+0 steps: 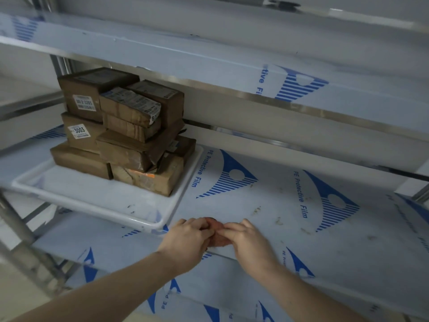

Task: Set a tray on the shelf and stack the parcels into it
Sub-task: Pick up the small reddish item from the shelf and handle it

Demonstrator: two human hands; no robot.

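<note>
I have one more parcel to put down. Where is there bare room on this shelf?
Free: the white plastic tray's front strip, ahead of the stacked brown paper parcels, and the film-covered shelf right of the tray. Crowded: the tray's back, and the shelf's front edge where both hands meet.

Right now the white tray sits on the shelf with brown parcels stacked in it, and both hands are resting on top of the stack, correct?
Not quite. The white tray is on the shelf with the brown parcels stacked in it, but the head view shows the left hand and right hand together at the shelf's front edge, clear of the stack.
</note>
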